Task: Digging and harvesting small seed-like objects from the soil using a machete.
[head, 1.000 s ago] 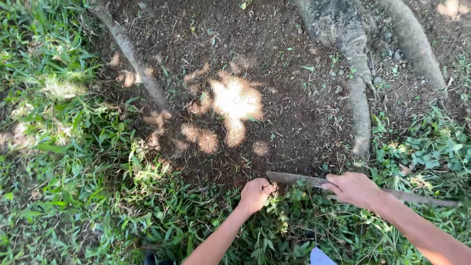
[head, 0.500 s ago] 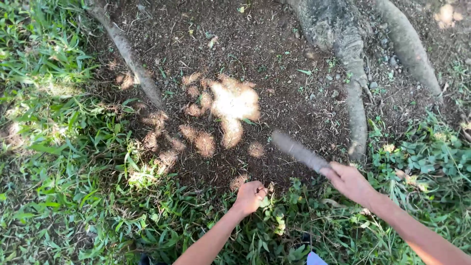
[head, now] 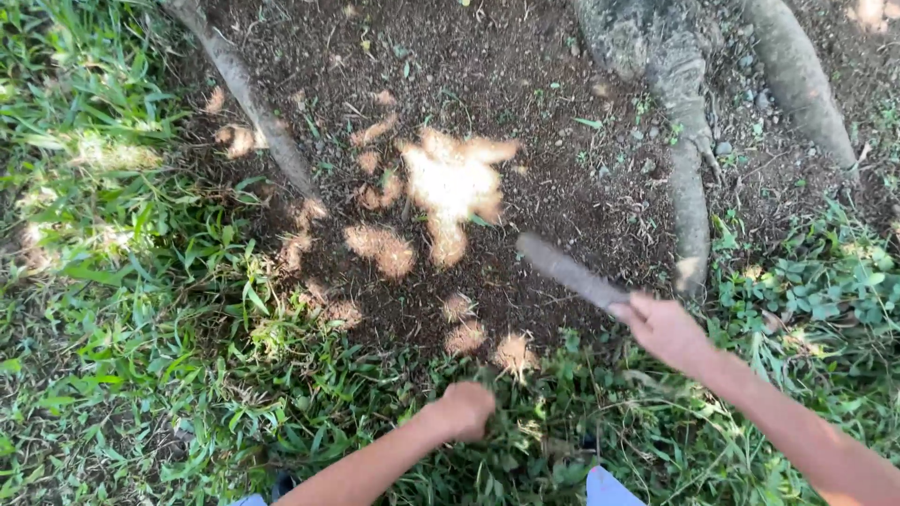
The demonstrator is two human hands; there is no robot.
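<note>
A long, dull blade (head: pixel 570 273), blurred and probably a machete, is gripped at its handle end by the right hand (head: pixel 664 328), fingers wrapped fully around it. The blade is held low over the dark bare soil (head: pixel 525 103), angled up and left toward the sunlit patches, just beside the edge of the grass (head: pixel 141 309). The left hand (head: pixel 466 409) is closed into a fist down in the low weeds (head: pixel 525 440); whether a tuft is clutched inside cannot be told. Tree roots (head: pixel 689 187) lie just beyond the blade tip. For a clean cut, the edge is best kept flat and close to the ground, swung away from the left fist and kept short of the roots.
</note>
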